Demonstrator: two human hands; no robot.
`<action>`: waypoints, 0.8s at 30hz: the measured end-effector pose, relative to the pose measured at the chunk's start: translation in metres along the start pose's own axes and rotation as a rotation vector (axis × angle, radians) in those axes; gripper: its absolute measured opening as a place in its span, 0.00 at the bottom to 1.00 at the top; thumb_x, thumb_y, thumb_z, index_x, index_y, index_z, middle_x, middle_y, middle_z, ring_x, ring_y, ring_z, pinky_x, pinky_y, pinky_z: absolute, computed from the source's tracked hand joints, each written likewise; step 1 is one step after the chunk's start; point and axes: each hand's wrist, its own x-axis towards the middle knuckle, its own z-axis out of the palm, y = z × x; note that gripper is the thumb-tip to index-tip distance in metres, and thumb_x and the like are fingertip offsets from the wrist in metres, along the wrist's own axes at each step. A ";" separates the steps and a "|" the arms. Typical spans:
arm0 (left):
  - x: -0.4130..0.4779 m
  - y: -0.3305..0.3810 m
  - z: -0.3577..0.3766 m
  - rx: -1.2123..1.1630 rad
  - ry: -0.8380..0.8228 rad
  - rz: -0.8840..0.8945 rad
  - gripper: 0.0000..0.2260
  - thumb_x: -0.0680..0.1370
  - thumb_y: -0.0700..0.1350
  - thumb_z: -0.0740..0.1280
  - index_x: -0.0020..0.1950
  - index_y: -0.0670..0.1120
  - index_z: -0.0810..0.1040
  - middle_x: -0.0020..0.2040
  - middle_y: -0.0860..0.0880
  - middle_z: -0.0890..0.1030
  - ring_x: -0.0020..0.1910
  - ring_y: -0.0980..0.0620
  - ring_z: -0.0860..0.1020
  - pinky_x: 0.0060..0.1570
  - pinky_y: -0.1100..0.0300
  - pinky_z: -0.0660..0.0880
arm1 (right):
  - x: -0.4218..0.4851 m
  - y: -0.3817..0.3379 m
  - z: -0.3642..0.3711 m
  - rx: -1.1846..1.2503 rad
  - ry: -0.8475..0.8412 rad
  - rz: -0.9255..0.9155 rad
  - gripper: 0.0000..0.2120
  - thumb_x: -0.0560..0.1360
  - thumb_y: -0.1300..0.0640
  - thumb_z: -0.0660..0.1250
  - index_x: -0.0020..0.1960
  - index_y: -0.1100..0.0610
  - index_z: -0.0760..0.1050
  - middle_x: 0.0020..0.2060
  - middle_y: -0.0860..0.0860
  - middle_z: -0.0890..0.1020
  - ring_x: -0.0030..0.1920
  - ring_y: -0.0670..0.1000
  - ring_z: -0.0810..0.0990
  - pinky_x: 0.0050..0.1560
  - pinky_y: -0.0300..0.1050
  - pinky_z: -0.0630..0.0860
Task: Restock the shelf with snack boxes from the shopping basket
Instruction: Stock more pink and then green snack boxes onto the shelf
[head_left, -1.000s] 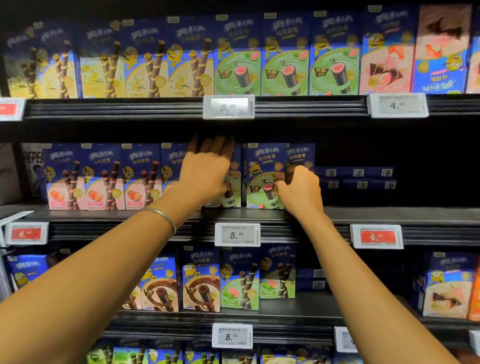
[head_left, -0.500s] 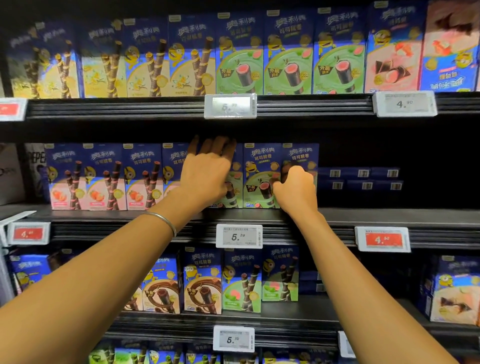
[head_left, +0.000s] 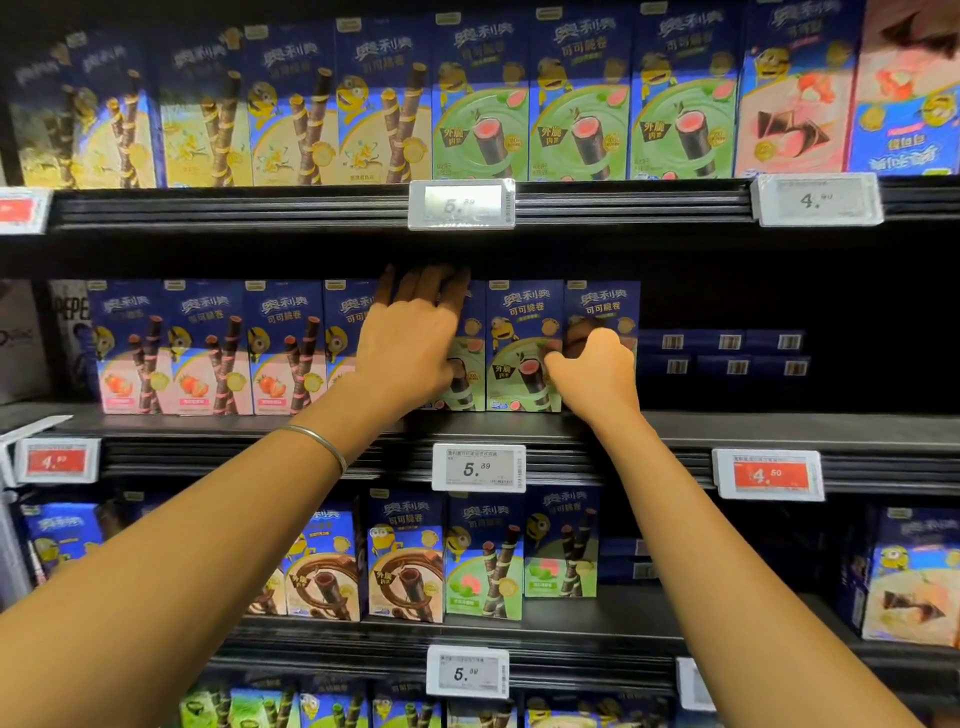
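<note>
Our right hand (head_left: 597, 376) curls its fingers round the end box (head_left: 605, 306), last green snack box in its row, thumb stretched left onto the neighbouring box (head_left: 522, 332). Our left hand (head_left: 410, 343) lies flat, fingers straight, on the third green box (head_left: 472, 338), fingertips at its top edge. All three stand upright at frame centre on the middle shelf (head_left: 779, 431), strawberry boxes (head_left: 208, 348) to their left; a bangle (head_left: 319, 441) circles our left wrist
</note>
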 end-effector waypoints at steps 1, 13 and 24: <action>-0.002 0.000 -0.001 -0.007 0.010 -0.002 0.51 0.70 0.58 0.79 0.85 0.48 0.55 0.81 0.44 0.62 0.80 0.40 0.61 0.82 0.42 0.54 | -0.001 0.000 -0.001 0.049 -0.006 0.021 0.13 0.76 0.51 0.71 0.49 0.57 0.68 0.45 0.53 0.77 0.44 0.54 0.76 0.44 0.52 0.77; -0.085 0.003 -0.027 -0.724 0.248 -0.288 0.31 0.78 0.54 0.71 0.78 0.44 0.68 0.72 0.46 0.73 0.73 0.48 0.70 0.73 0.54 0.68 | -0.038 -0.001 -0.032 0.402 0.042 -0.115 0.16 0.77 0.47 0.71 0.61 0.54 0.77 0.57 0.49 0.81 0.56 0.44 0.80 0.56 0.41 0.78; -0.223 0.036 -0.070 -1.268 0.293 -0.627 0.20 0.80 0.45 0.70 0.72 0.43 0.75 0.66 0.45 0.81 0.64 0.58 0.80 0.61 0.64 0.76 | -0.164 0.024 -0.082 0.657 -0.087 -0.059 0.10 0.79 0.50 0.69 0.59 0.50 0.79 0.56 0.51 0.84 0.59 0.48 0.82 0.62 0.51 0.79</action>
